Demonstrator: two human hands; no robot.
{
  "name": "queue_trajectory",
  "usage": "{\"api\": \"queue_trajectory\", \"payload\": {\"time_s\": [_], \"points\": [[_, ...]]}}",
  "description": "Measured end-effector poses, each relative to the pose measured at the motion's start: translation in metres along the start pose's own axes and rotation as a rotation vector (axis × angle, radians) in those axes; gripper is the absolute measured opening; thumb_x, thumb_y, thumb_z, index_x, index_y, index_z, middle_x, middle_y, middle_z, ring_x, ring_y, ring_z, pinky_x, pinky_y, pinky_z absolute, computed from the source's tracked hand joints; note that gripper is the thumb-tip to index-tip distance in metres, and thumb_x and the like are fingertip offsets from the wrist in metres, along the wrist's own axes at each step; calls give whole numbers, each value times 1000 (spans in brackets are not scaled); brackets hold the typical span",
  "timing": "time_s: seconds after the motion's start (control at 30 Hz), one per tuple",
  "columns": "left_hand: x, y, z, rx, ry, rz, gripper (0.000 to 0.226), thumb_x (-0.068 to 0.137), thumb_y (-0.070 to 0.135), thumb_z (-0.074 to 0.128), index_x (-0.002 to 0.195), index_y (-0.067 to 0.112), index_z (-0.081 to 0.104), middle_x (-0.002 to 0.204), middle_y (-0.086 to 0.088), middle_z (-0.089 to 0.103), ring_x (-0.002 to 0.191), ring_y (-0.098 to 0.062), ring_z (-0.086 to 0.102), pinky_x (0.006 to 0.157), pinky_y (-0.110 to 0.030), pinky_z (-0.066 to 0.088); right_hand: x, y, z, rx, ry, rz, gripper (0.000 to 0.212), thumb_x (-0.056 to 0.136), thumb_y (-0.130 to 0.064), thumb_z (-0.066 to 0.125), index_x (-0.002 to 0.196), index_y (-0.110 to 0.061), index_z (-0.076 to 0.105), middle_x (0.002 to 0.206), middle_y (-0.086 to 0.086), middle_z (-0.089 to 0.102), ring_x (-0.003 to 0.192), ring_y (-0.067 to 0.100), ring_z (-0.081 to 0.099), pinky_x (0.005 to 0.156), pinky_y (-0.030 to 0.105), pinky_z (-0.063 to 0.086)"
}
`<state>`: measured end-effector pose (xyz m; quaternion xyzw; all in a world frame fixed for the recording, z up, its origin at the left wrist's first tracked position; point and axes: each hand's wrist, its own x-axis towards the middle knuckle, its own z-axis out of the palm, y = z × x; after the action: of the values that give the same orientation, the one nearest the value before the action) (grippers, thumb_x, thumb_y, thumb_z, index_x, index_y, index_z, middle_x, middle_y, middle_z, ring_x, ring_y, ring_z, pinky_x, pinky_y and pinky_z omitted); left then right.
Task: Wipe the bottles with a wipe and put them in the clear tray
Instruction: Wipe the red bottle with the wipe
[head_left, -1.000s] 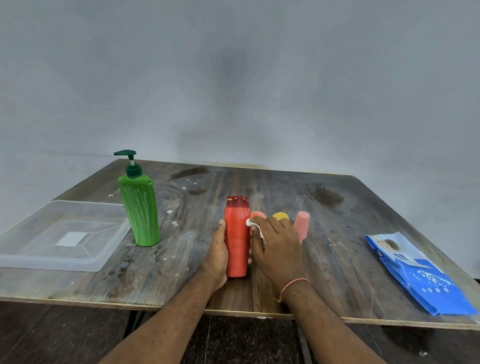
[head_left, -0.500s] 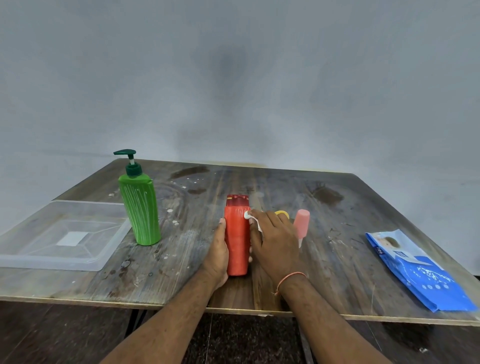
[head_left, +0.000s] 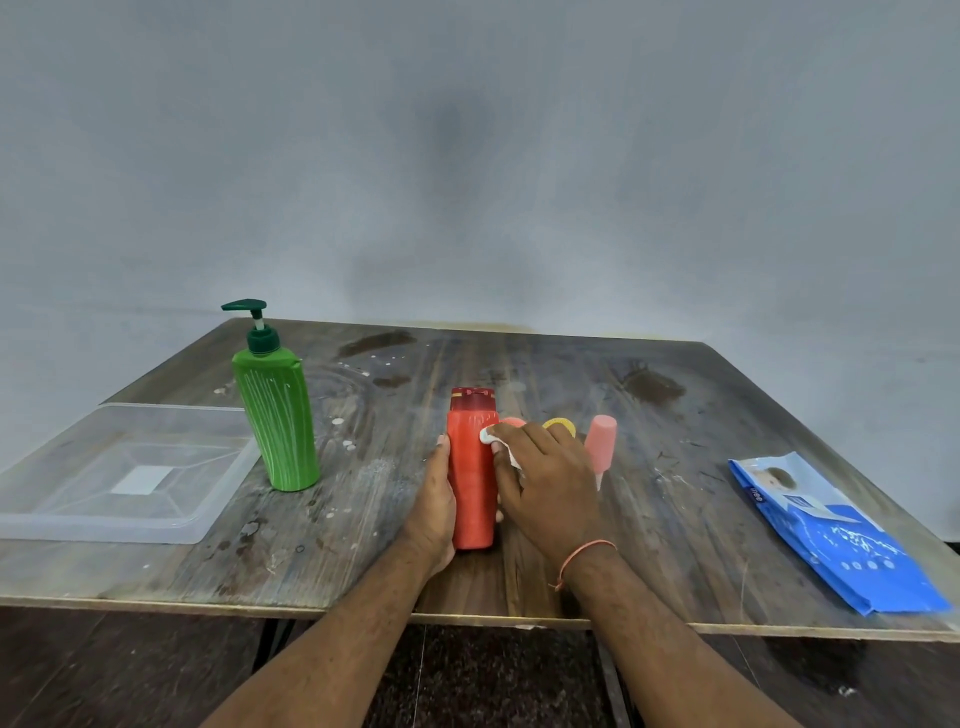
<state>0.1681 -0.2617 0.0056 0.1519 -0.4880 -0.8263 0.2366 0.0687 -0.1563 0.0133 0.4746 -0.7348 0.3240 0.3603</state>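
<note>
Wipe (head_left: 500, 448) slid higher up red bottle (head_left: 471, 478) since earlier. Left hand (head_left: 435, 512) gripping bottle, right hand (head_left: 545, 483) pressing wipe. Clear tray (head_left: 130, 530) holding nothing; green bottle (head_left: 278, 421) untouched.

Bare wooden worktop (head_left: 519, 364) lies open between the upright red plastic bottle (head_left: 471, 483) and the clear plastic tray (head_left: 104, 530) at left, except where a tall green pump bottle (head_left: 278, 421) stands just beside the tray's right edge.
</note>
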Motion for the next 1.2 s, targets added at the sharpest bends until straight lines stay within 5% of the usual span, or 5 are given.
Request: {"api": "queue_trajectory", "payload": {"time_s": [0.27,0.87,1.2], "points": [[-3,2,0,1,-24,-17,75,105,65,25,110,8,75,85,-20,67,68,-25,63,60,-36,55,6,3,2,32,-18,83,24,105,-27,61,124,-20,74,108,-5,74,95,18,61,87,37,54],[-5,4,4,37,-4,5,73,108,61,23,92,24,83,87,-21,69,70,-27,65,65,-39,54,10,3,-1,38,-22,63,22,103,-25,64,121,-18,75,106,-3,74,94,18,63,85,43,56],[-2,3,4,47,16,21,69,108,60,22,103,27,82,105,-22,75,82,-30,69,69,-41,55,11,-2,-5,-45,-23,26,22,103,-30,63,119,-23,76,105,-6,75,93,19,62,83,41,52]]}}
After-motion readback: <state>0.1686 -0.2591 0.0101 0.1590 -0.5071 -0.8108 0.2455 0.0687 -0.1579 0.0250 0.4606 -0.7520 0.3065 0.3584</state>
